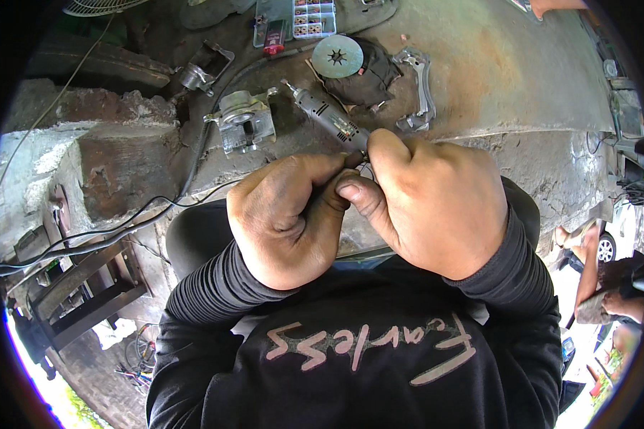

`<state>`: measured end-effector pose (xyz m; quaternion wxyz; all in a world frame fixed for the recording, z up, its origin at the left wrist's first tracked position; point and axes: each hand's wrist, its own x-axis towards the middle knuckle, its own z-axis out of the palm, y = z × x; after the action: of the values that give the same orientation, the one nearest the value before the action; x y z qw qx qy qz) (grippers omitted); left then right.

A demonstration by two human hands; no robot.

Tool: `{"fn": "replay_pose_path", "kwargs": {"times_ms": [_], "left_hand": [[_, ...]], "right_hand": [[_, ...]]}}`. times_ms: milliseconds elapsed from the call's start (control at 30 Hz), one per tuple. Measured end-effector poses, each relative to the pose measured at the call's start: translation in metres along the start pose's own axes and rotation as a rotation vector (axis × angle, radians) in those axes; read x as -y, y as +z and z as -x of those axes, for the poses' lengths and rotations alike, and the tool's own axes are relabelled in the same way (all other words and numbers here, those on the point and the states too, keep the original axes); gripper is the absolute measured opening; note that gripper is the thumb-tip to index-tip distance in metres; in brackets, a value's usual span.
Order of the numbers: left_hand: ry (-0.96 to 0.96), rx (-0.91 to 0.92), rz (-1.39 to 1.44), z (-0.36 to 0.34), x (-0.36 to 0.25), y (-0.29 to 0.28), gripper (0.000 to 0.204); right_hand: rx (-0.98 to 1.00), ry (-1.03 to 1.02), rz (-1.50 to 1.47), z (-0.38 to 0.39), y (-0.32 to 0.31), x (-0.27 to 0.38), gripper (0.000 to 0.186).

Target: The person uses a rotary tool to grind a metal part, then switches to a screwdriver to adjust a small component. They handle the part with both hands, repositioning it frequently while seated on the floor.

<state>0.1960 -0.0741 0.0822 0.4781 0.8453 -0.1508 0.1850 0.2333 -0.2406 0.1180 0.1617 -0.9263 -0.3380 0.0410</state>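
Note:
My left hand (283, 218) and my right hand (440, 204) meet in the middle, thumbs and fingers pinched close together. Whatever they grip is mostly hidden; only a thin dark bit shows between the fingertips. Just beyond them lies a grey rotary tool (325, 114), its tip pointing away to the left and its rear end partly covered by my right hand. A metal brake caliper (247, 123) rests left of the tool. To the right is a curved metal bracket (423, 93). A round pale disc (338, 56) with a star-shaped centre hole lies on a dark cloth (368, 80).
At the back stands a plastic case (315, 8) with small compartments, beside a red and black item (274, 39). Another metal caliper part (197, 75) lies far left. Black cables (114, 232) run in from the left. Another person's leg (588, 264) shows at the right.

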Motion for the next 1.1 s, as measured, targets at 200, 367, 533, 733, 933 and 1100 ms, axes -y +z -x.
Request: {"fn": "replay_pose_path", "kwargs": {"times_ms": [200, 367, 533, 733, 933, 1100], "left_hand": [[-0.007, -0.014, 0.008, 0.001, 0.003, 0.002, 0.016], [-0.018, -0.007, -0.003, 0.001, 0.003, 0.002, 0.016], [-0.053, -0.017, 0.008, 0.002, 0.002, 0.002, 0.013], [-0.14, -0.098, 0.45, 0.001, 0.005, 0.008, 0.007], [-0.309, -0.064, 0.912, 0.0, 0.003, 0.007, 0.009], [-0.339, -0.005, 0.945, 0.0, 0.002, 0.007, 0.012]], "right_hand": [[-0.014, 0.01, 0.009, 0.0, 0.003, 0.001, 0.037], [-0.01, 0.022, 0.009, -0.001, 0.002, 0.002, 0.036], [-0.031, 0.02, 0.026, -0.001, 0.003, 0.003, 0.037], [-0.308, -0.127, -0.243, -0.004, 0.01, -0.001, 0.035], [-0.177, -0.128, -0.679, -0.003, 0.002, -0.017, 0.024], [-0.223, -0.12, -1.046, -0.002, 0.013, -0.012, 0.026]]}}
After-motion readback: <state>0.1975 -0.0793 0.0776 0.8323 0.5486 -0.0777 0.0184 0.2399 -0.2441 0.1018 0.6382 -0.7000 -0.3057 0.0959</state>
